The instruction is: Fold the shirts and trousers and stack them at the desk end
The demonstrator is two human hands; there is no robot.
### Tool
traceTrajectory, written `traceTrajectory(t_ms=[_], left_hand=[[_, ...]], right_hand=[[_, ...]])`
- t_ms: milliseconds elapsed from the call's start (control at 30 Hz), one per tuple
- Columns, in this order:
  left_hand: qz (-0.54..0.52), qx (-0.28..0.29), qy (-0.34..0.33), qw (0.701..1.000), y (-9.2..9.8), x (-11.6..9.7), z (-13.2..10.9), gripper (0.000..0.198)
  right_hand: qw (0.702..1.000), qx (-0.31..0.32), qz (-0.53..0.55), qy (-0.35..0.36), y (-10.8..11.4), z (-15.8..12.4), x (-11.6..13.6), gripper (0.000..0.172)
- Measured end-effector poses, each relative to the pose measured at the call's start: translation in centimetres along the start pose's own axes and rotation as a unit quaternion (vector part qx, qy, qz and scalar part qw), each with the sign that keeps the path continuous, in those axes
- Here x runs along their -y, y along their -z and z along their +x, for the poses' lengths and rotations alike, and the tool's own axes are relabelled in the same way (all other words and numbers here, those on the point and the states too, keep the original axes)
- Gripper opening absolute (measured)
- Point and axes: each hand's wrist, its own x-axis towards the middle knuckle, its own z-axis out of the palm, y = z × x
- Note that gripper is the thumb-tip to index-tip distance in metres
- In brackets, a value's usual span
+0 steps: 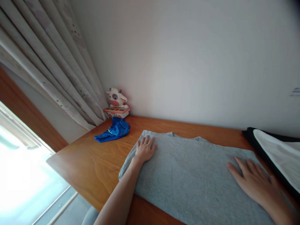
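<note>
A grey shirt (187,175) lies spread out on the wooden table, its neckline toward the wall. My left hand (144,149) rests flat on the shirt's upper left corner, fingers apart. Over the right side of the shirt is my right hand (254,179), slightly blurred, with its fingers spread; whether it touches the cloth is hard to tell. Neither hand holds anything. Part of the shirt's right edge is hidden under my right hand and forearm.
A crumpled blue cloth (114,129) lies at the table's far left, in front of a cow-shaped toy keyboard (116,104). On the right is a white and black garment (278,153). The wooden table (91,162) meets a white wall, with a curtain (58,59) and bright window at left.
</note>
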Motion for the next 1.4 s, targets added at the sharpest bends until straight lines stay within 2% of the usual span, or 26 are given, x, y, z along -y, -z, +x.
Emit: traceTrajectory(t_ms=[100, 233, 333, 433, 533, 633, 700, 767, 900, 967, 1033, 1100, 1200, 1333, 1400], left_hand=[[-0.007, -0.027, 0.001, 1.0, -0.1, 0.3, 0.2, 0.052], [-0.009, -0.07, 0.038, 0.997, 0.4, -0.1, -0.3, 0.048], [-0.008, -0.073, 0.043, 0.996, 0.9, -0.6, -1.4, 0.047], [0.001, -0.07, 0.031, 0.997, 1.0, -0.6, -3.3, 0.047], [0.02, -0.07, 0.005, 0.997, 0.6, 0.3, -5.2, 0.049], [0.016, -0.069, -0.012, 0.997, 0.3, 1.8, -5.7, 0.051], [0.012, -0.062, 0.016, 0.998, 0.5, 2.6, -4.6, 0.054], [-0.004, -0.043, 0.05, 0.998, 0.8, 2.8, -2.8, 0.06], [-0.023, 0.011, 0.07, 0.997, 1.7, 2.7, 0.9, 0.072], [-0.039, 0.048, 0.055, 0.997, 2.1, 2.8, 2.2, 0.066], [-0.069, 0.072, 0.028, 0.995, 2.4, 3.0, 3.0, 0.052], [-0.105, 0.067, 0.011, 0.992, 2.5, 3.1, 3.6, 0.04], [-0.137, 0.042, 0.013, 0.99, 2.2, 2.5, 4.4, 0.033], [-0.101, 0.041, 0.011, 0.994, 1.7, 0.4, 5.6, 0.031], [-0.074, 0.039, -0.013, 0.996, 1.5, -0.8, 6.1, 0.03]], right_hand=[[0.999, 0.025, -0.021, -0.019, 0.4, 0.1, 0.7, 0.083], [0.999, 0.025, -0.048, 0.001, 2.1, -0.4, 2.5, 0.081], [0.997, 0.036, -0.075, 0.0, 2.6, -1.5, 3.2, 0.078], [0.995, 0.022, -0.092, 0.006, 2.5, -3.5, 3.2, 0.076], [0.995, -0.014, -0.098, 0.025, 3.0, -5.9, 2.9, 0.07], [0.995, -0.031, -0.087, 0.046, 4.9, -7.4, 3.4, 0.058], [0.997, -0.007, -0.069, 0.027, 6.6, -7.3, 4.3, 0.052], [0.998, 0.024, -0.057, -0.029, 8.3, -6.4, 5.6, 0.052], [0.996, 0.05, -0.032, -0.071, 9.8, -4.1, 7.3, 0.055], [0.995, 0.068, -0.014, -0.066, 9.9, -3.5, 7.5, 0.048], [0.995, 0.085, 0.009, -0.06, 10.0, -3.4, 7.3, 0.039], [0.993, 0.099, 0.029, -0.056, 10.4, -3.5, 7.0, 0.034], [0.99, 0.12, 0.056, -0.05, 11.1, -3.8, 6.3, 0.029], [0.982, 0.157, 0.081, -0.064, 12.2, -3.8, 5.5, 0.035], [0.976, 0.187, 0.09, -0.071, 12.9, -4.0, 5.1, 0.025]])
